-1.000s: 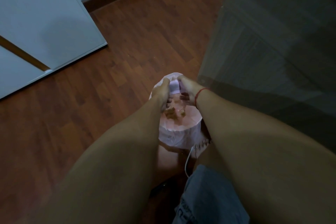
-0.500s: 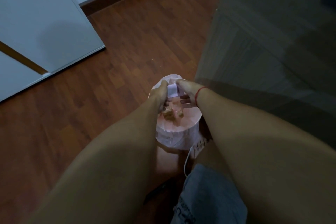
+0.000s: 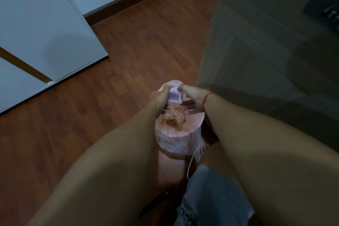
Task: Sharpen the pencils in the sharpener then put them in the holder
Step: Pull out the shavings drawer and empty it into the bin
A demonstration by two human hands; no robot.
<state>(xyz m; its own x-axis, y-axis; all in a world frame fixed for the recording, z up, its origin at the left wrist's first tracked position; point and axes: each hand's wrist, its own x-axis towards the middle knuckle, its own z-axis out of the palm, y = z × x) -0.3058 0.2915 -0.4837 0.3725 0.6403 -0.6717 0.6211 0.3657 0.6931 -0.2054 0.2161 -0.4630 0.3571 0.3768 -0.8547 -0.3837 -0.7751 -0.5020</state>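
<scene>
Still hands (image 3: 158, 97) (image 3: 193, 100) pinching sharpener drawer (image 3: 174, 95) over bin (image 3: 177, 142)

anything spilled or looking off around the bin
Nothing stands out: the shavings sit inside the lined bin, and the left hand and right hand hold the small pale box above it.

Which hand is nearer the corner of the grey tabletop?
Right. The right hand grips the small white box just beside the corner of the grey tabletop; the left hand grips the box's opposite side, farther away.
</scene>
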